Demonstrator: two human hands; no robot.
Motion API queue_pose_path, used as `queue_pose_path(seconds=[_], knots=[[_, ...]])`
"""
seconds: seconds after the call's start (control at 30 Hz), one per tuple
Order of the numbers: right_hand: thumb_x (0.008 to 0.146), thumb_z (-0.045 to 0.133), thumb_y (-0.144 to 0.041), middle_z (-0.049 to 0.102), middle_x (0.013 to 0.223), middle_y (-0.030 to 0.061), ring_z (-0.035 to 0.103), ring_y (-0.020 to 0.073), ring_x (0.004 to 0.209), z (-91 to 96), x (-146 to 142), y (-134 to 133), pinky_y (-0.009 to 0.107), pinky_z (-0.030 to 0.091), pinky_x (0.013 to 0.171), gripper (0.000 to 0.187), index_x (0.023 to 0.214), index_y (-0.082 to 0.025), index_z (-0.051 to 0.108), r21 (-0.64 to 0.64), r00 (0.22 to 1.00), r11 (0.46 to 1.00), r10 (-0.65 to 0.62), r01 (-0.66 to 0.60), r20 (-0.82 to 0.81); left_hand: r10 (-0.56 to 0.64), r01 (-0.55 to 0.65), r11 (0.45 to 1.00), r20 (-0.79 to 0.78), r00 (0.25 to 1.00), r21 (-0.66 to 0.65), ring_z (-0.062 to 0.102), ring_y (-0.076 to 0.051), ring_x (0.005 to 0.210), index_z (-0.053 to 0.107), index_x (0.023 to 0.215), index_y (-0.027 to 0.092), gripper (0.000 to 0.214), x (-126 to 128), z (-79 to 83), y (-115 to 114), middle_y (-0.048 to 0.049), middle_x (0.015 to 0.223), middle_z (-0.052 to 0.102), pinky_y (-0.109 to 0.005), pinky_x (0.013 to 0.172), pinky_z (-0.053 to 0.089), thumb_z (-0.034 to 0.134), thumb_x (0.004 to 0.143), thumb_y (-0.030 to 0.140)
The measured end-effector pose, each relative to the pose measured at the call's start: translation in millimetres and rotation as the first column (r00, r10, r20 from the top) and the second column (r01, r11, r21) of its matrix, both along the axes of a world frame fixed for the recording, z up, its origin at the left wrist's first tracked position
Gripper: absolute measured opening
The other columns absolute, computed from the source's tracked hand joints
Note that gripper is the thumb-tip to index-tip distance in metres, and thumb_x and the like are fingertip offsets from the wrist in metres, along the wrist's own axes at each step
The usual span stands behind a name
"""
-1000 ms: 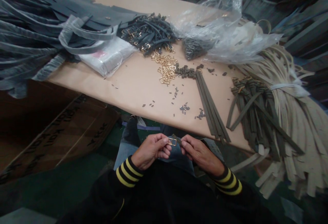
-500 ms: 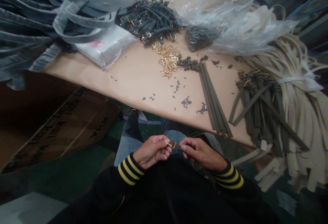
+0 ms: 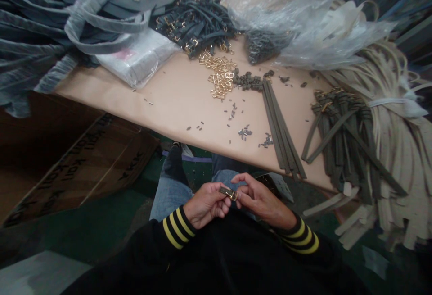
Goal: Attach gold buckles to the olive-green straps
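Observation:
My left hand (image 3: 206,203) and my right hand (image 3: 257,199) meet over my lap, below the table edge. Between their fingertips sits a small gold buckle (image 3: 228,192) on a dark strap end. The left hand's fingers are curled and pinch the buckle from the left. The right hand pinches it from the right, with its index finger raised. On the table above lie a heap of gold buckles (image 3: 220,74), a row of flat olive straps (image 3: 280,128) and a pile of olive straps with buckles (image 3: 340,128).
The tan table (image 3: 175,101) also carries dark straps with buckles (image 3: 199,18), grey strap bundles (image 3: 30,29), a wrapped white packet (image 3: 138,61), clear plastic bags (image 3: 297,20) and scattered small dark pieces (image 3: 232,119). Cream straps (image 3: 398,151) hang at the right. A cardboard box (image 3: 77,164) stands at the left.
Both hands stayed over my lap with the buckle. The right hand's index finger has lifted and the buckle has turned slightly between the fingers. The view has tilted a little.

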State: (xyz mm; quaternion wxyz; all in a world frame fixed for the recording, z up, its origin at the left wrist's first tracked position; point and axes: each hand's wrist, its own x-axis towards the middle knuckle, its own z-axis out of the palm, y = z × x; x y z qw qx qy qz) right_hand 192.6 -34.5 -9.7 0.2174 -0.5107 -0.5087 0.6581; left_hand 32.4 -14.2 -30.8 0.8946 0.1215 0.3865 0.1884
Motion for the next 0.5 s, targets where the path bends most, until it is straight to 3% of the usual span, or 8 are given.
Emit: queue_pose_path(seconds=[0.13,0.3,0.5], knots=[[0.084,0.037,-0.025,0.054,0.068,0.0000,0.050,0.0106,0.061,2.4,-10,-6,0.023,0.039,0.058,0.017,0.099,-0.017,0.040,0.148,0.998,0.989,-0.009,0.000,0.066,0.003,-0.003,1.000,-0.019,1.000,0.016,0.049,-0.003,0.034,0.052,0.062,0.010,0.019,4,1.5,-1,0.0007,0.047,0.057,-0.008,0.031,0.041,0.063,0.067,0.024],[0.082,0.040,-0.018,0.055,0.069,-0.0002,0.053,0.0111,0.065,2.3,-9,-6,0.024,0.040,0.064,0.007,0.083,-0.018,0.047,0.363,0.990,0.931,-0.012,-0.042,0.144,-0.001,0.005,0.999,-0.073,0.997,0.054,0.050,-0.004,0.037,0.051,0.063,0.011,0.021,2,3.8,1,0.0019,0.048,0.055,-0.009,0.033,0.041,0.065,0.063,0.026],[0.081,0.039,-0.017,0.055,0.071,0.0006,0.051,0.0102,0.058,0.7,-9,-5,0.021,0.039,0.053,0.006,0.081,-0.019,0.046,0.323,0.987,0.946,-0.022,-0.031,0.160,0.094,-0.067,0.974,-0.114,0.989,0.217,0.055,-0.009,0.062,0.053,0.073,0.012,0.022,-5,13.9,1,0.0003,0.066,0.057,-0.016,0.049,0.048,0.067,0.060,0.023]])
